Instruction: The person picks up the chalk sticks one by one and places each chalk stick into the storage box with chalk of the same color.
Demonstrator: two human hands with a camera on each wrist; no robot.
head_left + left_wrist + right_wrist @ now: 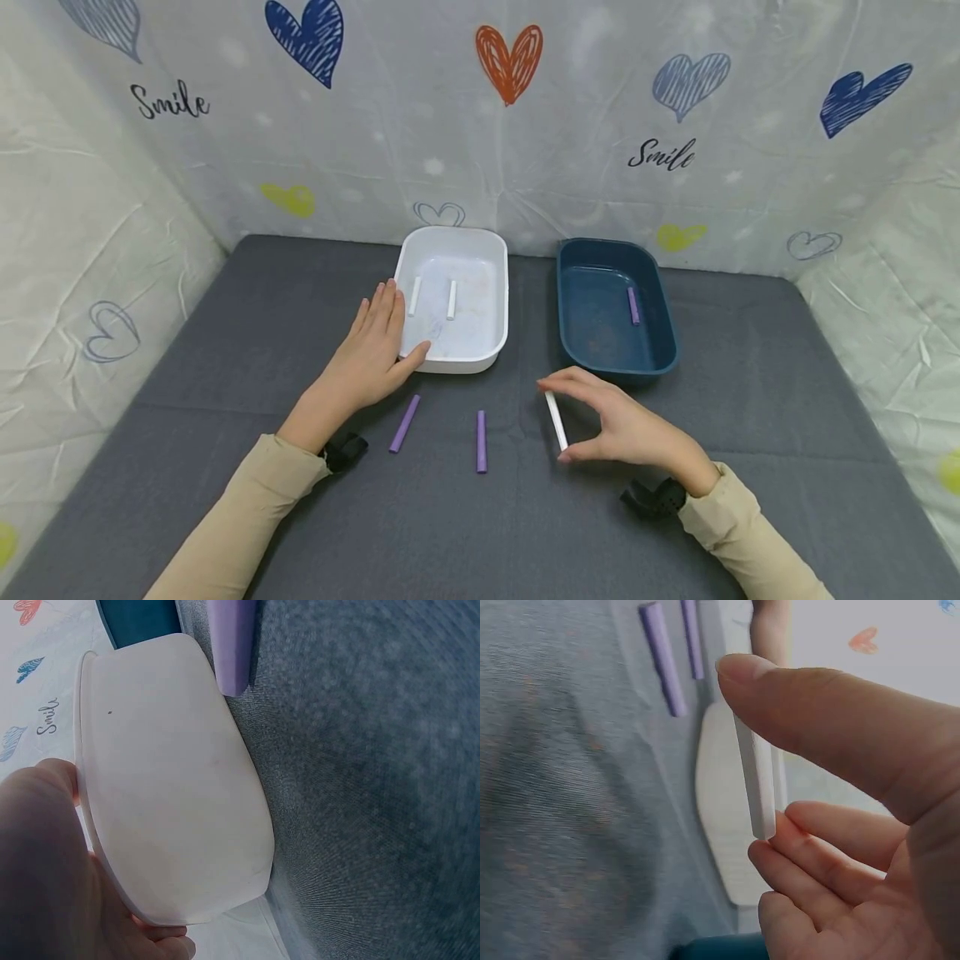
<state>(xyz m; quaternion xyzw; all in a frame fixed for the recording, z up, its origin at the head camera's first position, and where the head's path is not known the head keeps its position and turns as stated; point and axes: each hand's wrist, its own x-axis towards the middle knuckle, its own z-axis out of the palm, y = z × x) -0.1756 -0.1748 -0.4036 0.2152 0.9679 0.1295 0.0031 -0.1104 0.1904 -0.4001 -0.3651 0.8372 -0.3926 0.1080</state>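
The table cover (225,333) is a grey woven cloth, matt and slightly fuzzy, its weave plain in the wrist views. The white tray (497,275) at 12 o'clock looks like smooth plastic with a soft sheen; its outer wall (165,795) shows faint scuffs and one dark speck. The dark blue tray (660,292) at 1 o'clock is the same kind of plastic, semi-gloss. The white stick (556,421) pinched by the right hand (630,429) is matt and chalky, with squared edges. The purple sticks (404,423) look smooth and matt. The backdrop (525,150) is thin, creased printed sheet with a dull sheen. The sleeves (240,517) are beige matt fabric.
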